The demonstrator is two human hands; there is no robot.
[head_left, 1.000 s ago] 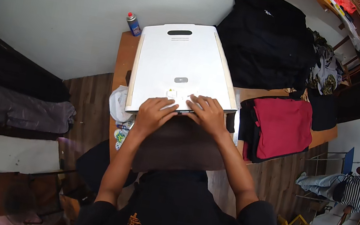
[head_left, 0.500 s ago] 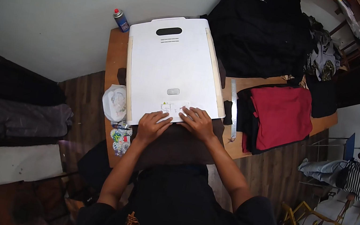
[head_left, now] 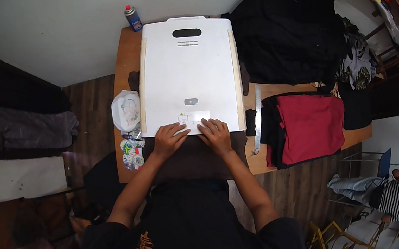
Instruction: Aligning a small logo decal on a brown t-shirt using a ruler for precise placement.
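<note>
A large white panel (head_left: 192, 70) with an oval handle slot and beige strips along its sides lies in front of me. My left hand (head_left: 170, 138) rests on its near edge, fingers stretched forward over the surface beside a small printed label (head_left: 183, 118). On the same edge, to the right of the label, my right hand (head_left: 216, 134) lies with its fingers spread over the panel. Neither hand visibly holds anything. Dark brown cloth (head_left: 193, 160) shows from under the panel's near edge, between my forearms.
Beside the panel on the wooden table (head_left: 125, 72) are a blue spray can (head_left: 132, 19), a white plastic container (head_left: 126, 110) and a metal ruler (head_left: 257, 121). Folded red cloth (head_left: 309, 128) tops a dark stack at right; black garments (head_left: 288, 34) lie behind. A person (head_left: 383, 192) in stripes is far right.
Both hands stay in nearly the same place on the panel's near edge. The whole view has shifted slightly; nothing else has visibly moved.
</note>
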